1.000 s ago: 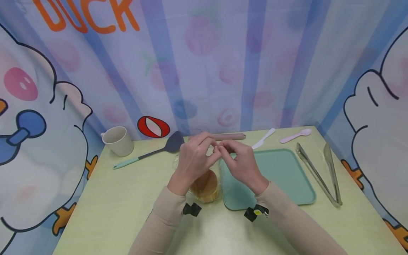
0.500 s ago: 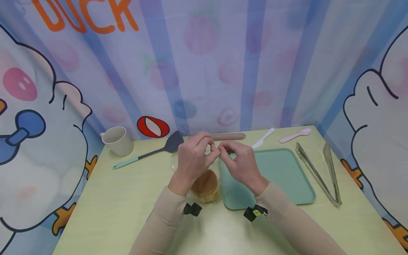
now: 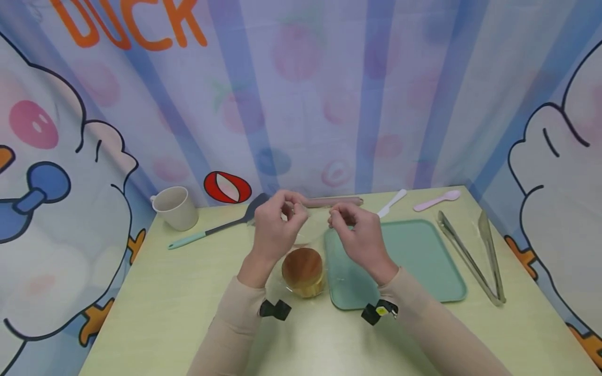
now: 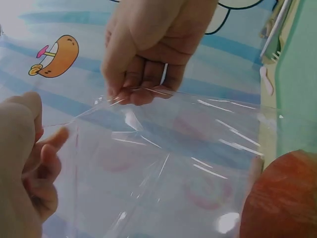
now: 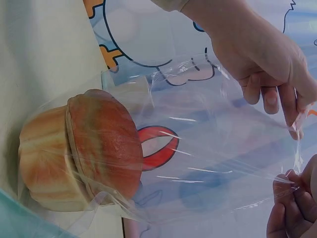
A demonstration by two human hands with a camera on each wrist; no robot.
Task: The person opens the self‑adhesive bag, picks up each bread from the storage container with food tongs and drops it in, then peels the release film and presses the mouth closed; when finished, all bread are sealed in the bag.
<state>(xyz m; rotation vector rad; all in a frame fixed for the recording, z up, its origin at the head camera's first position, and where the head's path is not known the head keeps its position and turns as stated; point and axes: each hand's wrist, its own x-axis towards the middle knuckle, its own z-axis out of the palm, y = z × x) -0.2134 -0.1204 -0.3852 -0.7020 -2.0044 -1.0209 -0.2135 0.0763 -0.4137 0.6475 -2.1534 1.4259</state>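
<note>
A round bread (image 3: 303, 272) with a brown top and paler, ridged sides sits inside a clear plastic bag (image 5: 198, 144) on the table. Above and beyond it, my left hand (image 3: 275, 227) pinches one side of the bag's mouth. My right hand (image 3: 361, 235) pinches the other side, over the tray's near-left part. In the left wrist view the film stretches between the left fingers (image 4: 47, 158) and the right hand (image 4: 148, 54). The right wrist view has the bread (image 5: 106, 148) at the bag's bottom, well away from both hands.
A green tray (image 3: 409, 261) lies right of the bread, with metal tongs (image 3: 470, 261) beyond it. Along the back are a mug (image 3: 175, 209), a spatula (image 3: 211, 231), a pink rolling pin (image 3: 334, 201), a white knife (image 3: 392, 202) and a pink spoon (image 3: 437, 200).
My hands have drawn apart, the left moving leftward and the right slightly rightward, spreading the bag's mouth. More of the bread's top shows between them.
</note>
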